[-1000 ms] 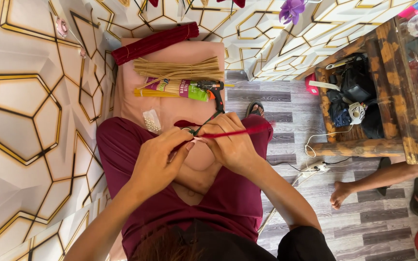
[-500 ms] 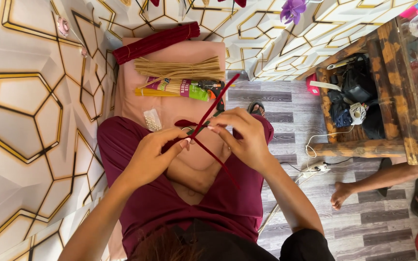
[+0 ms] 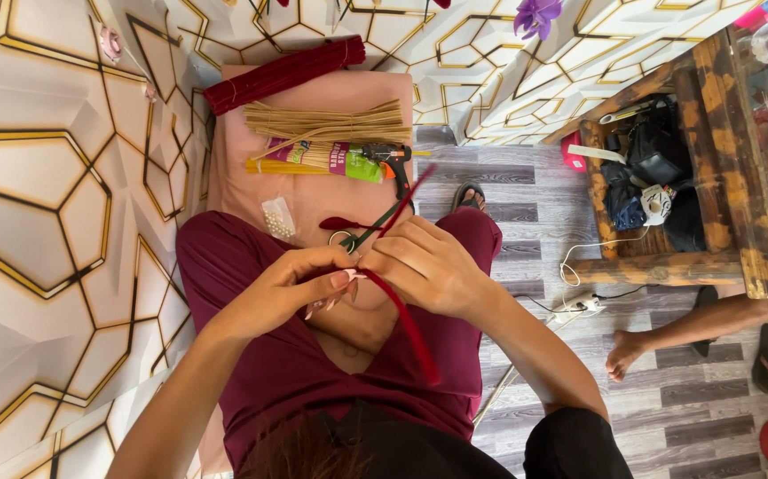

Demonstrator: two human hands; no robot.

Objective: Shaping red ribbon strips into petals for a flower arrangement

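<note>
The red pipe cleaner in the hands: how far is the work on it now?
Done: nothing finished shows. In hand: the left hand and right hand pinch one red pipe cleaner, bent where they meet. Left: a red bundle, tan sticks, a glue gun and scissors lie untouched on the pink board.

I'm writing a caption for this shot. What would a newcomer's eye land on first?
At centre, the left hand and right hand meet over the lap, working a dark red fuzzy stem that slants down across the maroon shirt. Just above, on a pink cloth, lie a bundle of tan sticks and a glue gun. White panels with gold hexagon lines fill the left.
</note>
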